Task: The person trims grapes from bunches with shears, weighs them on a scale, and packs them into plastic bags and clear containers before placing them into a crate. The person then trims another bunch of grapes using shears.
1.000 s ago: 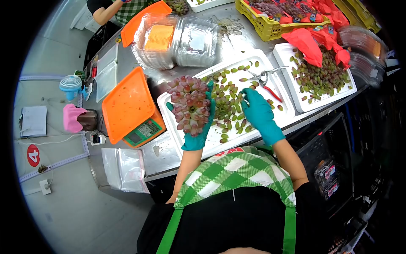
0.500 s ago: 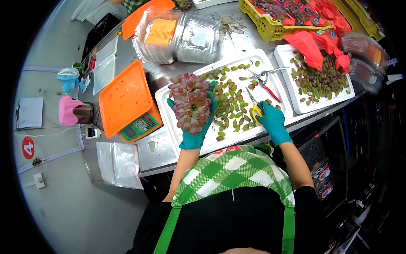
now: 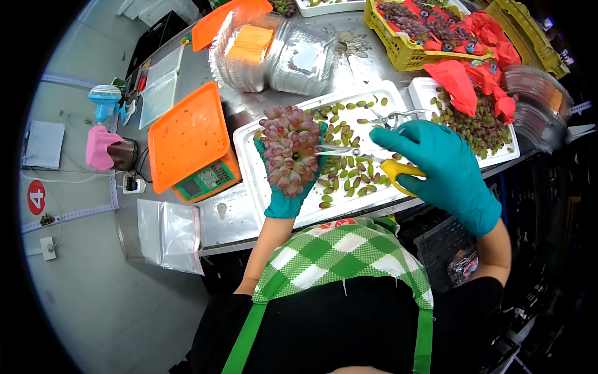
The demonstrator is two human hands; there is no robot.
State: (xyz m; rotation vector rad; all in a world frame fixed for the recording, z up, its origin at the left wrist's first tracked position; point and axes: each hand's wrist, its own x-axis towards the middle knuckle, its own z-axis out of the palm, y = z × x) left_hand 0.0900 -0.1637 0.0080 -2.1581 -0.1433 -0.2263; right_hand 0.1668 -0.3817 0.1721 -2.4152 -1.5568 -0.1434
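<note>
A bunch of reddish-purple grapes [image 3: 288, 146] rests in my left hand [image 3: 286, 202], whose gloved fingers wrap around it from below and behind. My right hand [image 3: 445, 165], also in a teal glove, grips the yellow handles of a pair of scissors [image 3: 393, 173]. Their blades point left and reach the right side of the bunch; whether they touch a grape I cannot tell. Beneath both hands is a white tray [image 3: 249, 206] with many loose green and reddish grapes [image 3: 352, 181] scattered in it. Red-handled pruning shears [image 3: 386, 117] lie in the tray, partly hidden by my right hand.
Left of the tray stands an orange scale [image 3: 190, 137]. Stacked clear plastic containers [image 3: 299, 59] are behind it. A second white tray [image 3: 420, 93] heaped with loose grapes and a yellow crate [image 3: 398, 53] are at the right. Plastic bags [image 3: 168, 234] hang over the front edge.
My right hand has lifted the scissors from the tray and brought their blades left to the bunch. My left hand still holds the grapes. The view has shifted slightly.
</note>
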